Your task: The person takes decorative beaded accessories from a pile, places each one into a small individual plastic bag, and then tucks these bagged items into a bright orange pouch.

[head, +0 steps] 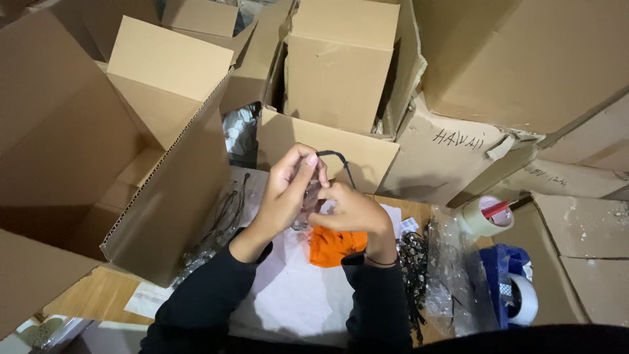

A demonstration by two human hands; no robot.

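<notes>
Brown corrugated cardboard boxes [341, 62] crowd the back and both sides of the view, the biggest one, an open box lying on its side [111, 151], filling the left and jutting a flap edge out over the light wooden tabletop [98, 295]. A smaller open carton [314, 147] stands straight behind the hands, walling off the far edge of the work spot. White sheets of paper [295, 295] cover the table under the forearms, which wear dark sleeves. To the right lies a heap of clear plastic bags with black cords in them [432, 269], beyond it a blue bag [501, 269], a white tape roll [524, 298] leaning at its front and a beige tape roll with a red dispenser part [488, 215] further back. Another bundle of bagged black cords [219, 226] rests on the left, partly under the big box's flap. An orange piece of cloth [334, 246] sits on the paper just below the hands. The left hand [288, 190] is raised, fingers curled and pinched on a thin black cord loop [334, 160] that arcs up and over toward the right. The right hand [354, 210] is closed loosely just beside it, touching it, fingertips on a small clear packet between the two; what is in the packet cannot be told.
</notes>
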